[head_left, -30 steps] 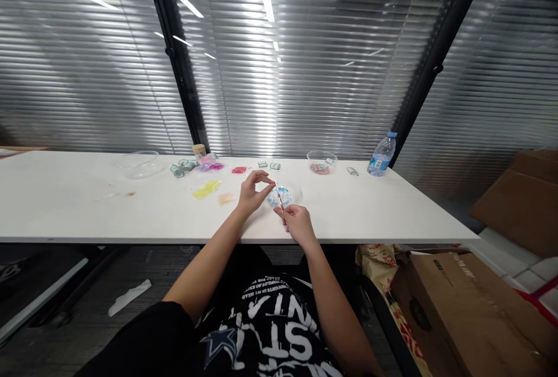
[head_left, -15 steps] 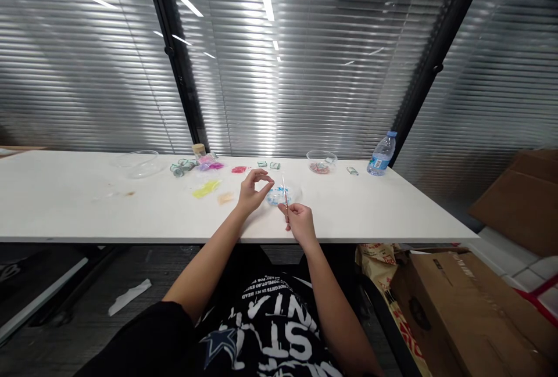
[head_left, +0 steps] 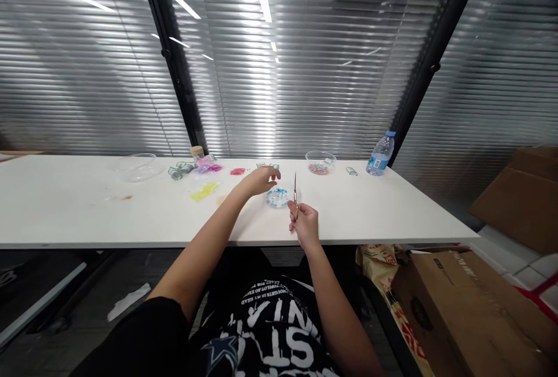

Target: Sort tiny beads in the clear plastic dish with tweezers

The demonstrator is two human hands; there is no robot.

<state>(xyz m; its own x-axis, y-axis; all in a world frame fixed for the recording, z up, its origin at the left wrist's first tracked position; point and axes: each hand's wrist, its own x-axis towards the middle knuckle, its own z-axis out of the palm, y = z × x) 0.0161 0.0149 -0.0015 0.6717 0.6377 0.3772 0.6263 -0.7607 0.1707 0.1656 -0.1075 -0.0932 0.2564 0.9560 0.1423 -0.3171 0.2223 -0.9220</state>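
Note:
My right hand (head_left: 306,225) grips a small pair of scissors (head_left: 295,196) by its reddish handle, and the slim blades point up and away from me. Left of the scissors, a clear round plastic dish (head_left: 278,205) with blue bits lies on the white table. My left hand (head_left: 264,179) is stretched out over the table just beyond that dish, its fingers bent and apart with nothing visible in them. Small glass jars (head_left: 267,165) lie on their sides right behind my left hand, which partly hides them.
Pink (head_left: 238,171) and yellow (head_left: 204,191) packets, several jars (head_left: 178,171) and a cork-lidded jar (head_left: 197,151) lie to the left. Clear containers (head_left: 139,168) are farther left. A clear bowl (head_left: 320,159), a small jar (head_left: 351,171) and a water bottle (head_left: 380,156) stand right. Cardboard boxes (head_left: 475,307) are below.
My left hand has moved forward and right, away from above the blue-bit dish toward the small jars. My right hand has shifted slightly right with the scissors.

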